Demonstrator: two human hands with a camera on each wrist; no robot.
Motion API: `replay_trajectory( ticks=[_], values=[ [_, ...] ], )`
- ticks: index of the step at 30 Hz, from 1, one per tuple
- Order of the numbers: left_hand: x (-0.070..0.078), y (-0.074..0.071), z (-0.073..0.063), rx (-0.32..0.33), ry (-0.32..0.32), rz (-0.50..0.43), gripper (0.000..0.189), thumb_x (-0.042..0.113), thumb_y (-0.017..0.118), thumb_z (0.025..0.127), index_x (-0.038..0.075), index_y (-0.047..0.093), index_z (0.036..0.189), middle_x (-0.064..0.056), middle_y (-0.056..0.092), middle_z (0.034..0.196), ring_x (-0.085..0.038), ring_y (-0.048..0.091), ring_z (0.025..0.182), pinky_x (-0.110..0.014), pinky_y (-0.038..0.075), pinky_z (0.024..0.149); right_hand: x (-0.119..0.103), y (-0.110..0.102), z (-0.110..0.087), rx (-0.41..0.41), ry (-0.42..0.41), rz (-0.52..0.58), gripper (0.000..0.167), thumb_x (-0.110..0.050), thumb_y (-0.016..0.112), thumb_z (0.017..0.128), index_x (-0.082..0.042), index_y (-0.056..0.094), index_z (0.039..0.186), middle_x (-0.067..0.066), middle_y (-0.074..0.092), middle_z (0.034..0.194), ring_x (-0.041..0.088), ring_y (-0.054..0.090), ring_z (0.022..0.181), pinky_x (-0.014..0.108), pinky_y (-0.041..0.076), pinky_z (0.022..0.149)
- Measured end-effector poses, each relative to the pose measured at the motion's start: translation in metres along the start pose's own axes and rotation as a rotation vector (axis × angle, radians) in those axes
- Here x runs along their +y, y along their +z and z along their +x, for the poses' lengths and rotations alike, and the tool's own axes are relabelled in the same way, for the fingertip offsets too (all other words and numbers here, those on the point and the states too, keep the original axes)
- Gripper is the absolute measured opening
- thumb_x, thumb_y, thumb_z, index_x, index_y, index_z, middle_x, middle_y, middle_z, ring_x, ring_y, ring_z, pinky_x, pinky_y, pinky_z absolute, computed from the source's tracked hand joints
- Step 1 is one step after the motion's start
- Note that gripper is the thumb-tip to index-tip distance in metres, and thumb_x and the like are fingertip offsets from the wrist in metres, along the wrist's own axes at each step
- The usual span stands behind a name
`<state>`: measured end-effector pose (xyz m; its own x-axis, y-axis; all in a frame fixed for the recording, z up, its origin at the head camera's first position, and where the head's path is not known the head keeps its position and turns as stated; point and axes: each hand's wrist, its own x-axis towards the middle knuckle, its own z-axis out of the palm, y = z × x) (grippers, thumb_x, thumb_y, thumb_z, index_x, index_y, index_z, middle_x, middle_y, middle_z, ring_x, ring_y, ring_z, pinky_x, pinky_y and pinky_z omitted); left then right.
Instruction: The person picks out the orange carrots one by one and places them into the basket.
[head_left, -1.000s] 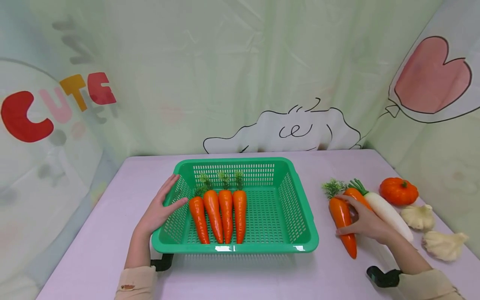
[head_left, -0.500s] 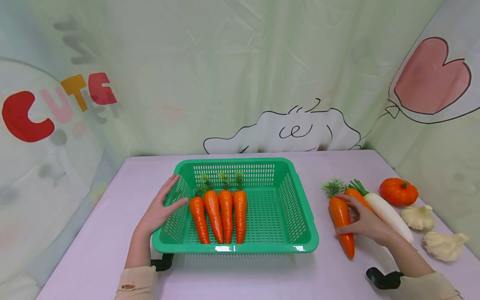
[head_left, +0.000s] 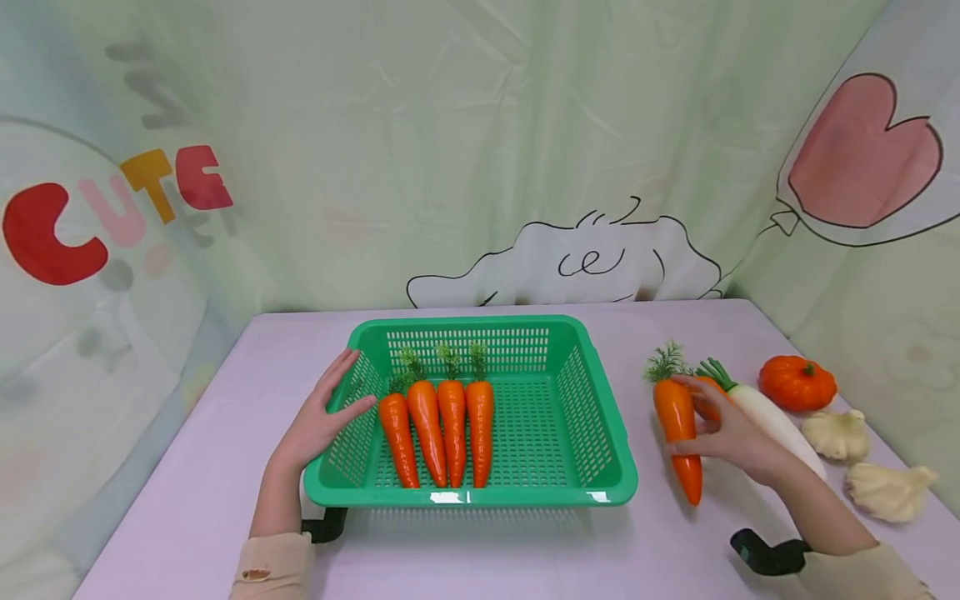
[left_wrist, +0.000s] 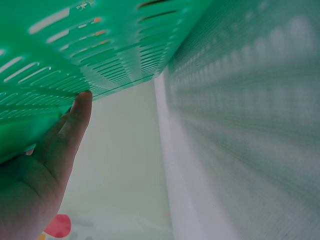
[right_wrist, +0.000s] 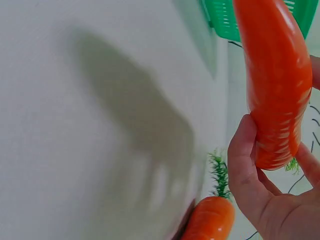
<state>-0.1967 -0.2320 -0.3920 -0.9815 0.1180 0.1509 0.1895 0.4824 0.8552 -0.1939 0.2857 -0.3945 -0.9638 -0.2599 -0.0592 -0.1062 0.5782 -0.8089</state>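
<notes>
A carrot with a feathery green top is held in my right hand, thumb on its near side and fingers on the far side. Its shadow falls apart from it on the table in the right wrist view. Another carrot lies behind that hand, partly covered by it in the head view. My left hand holds the left rim of the green plastic basket, the thumb reaching over the rim. From the left wrist, a finger shows against the basket's outer wall. Inside, several carrots lie in a row at the left.
Right of the right hand lie a white radish with green leaves, a small orange pumpkin and two garlic bulbs, one garlic bulb behind the other garlic bulb. A printed curtain hangs behind the table.
My right hand has raised the carrot, which has shifted slightly up and left in the head view, its leaves now more upright. The left hand and basket stay in place.
</notes>
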Motion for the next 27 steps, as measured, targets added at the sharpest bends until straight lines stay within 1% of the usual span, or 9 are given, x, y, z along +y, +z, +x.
replay_trajectory(
  ticks=[4,10,13,18,27],
  values=[
    [0.0,0.0,0.0,0.001,-0.004,0.001,0.072,0.037,0.062,0.086,0.022,0.024,0.146,0.004,0.009,0.152,-0.028,0.006,0.138,-0.066,0.014,0.1,-0.01,-0.002,-0.003,0.007,0.002,0.033,0.088,-0.014,0.072,0.077,-0.007,0.014,0.143,0.036,0.021,0.134,0.056,0.033,0.112,0.049,0.051,0.075],
    [0.001,0.0,-0.001,0.001,-0.002,0.002,0.073,0.036,0.062,0.086,0.021,0.024,0.146,0.003,0.01,0.152,-0.028,0.007,0.138,-0.066,0.015,0.099,-0.026,-0.006,-0.006,0.019,0.005,0.058,0.089,-0.016,0.071,0.079,-0.011,0.011,0.145,0.034,0.02,0.136,0.048,0.044,0.107,0.043,0.053,0.072],
    [0.002,0.0,-0.001,0.0,-0.001,0.0,0.072,0.036,0.062,0.086,0.021,0.025,0.146,0.003,0.01,0.152,-0.028,0.007,0.138,-0.065,0.015,0.1,-0.033,-0.007,-0.008,0.025,0.005,0.069,0.09,-0.018,0.072,0.079,-0.014,0.011,0.145,0.032,0.021,0.137,0.05,0.043,0.108,0.043,0.052,0.073],
    [0.002,0.0,-0.001,-0.003,-0.003,-0.001,0.072,0.036,0.062,0.086,0.021,0.025,0.146,0.003,0.01,0.152,-0.028,0.007,0.138,-0.066,0.015,0.1,-0.046,-0.007,-0.009,0.035,-0.005,0.081,0.09,-0.018,0.071,0.08,-0.017,0.011,0.146,0.032,0.02,0.138,0.056,0.037,0.113,0.044,0.053,0.074],
    [0.004,-0.001,-0.001,-0.006,-0.007,0.001,0.072,0.035,0.062,0.086,0.021,0.024,0.146,0.002,0.009,0.152,-0.029,0.006,0.138,-0.066,0.014,0.099,-0.072,-0.003,-0.01,0.052,-0.009,0.065,0.093,-0.022,0.073,0.078,-0.019,0.01,0.147,0.031,0.018,0.14,0.05,0.044,0.11,0.047,0.052,0.074]
  ],
)
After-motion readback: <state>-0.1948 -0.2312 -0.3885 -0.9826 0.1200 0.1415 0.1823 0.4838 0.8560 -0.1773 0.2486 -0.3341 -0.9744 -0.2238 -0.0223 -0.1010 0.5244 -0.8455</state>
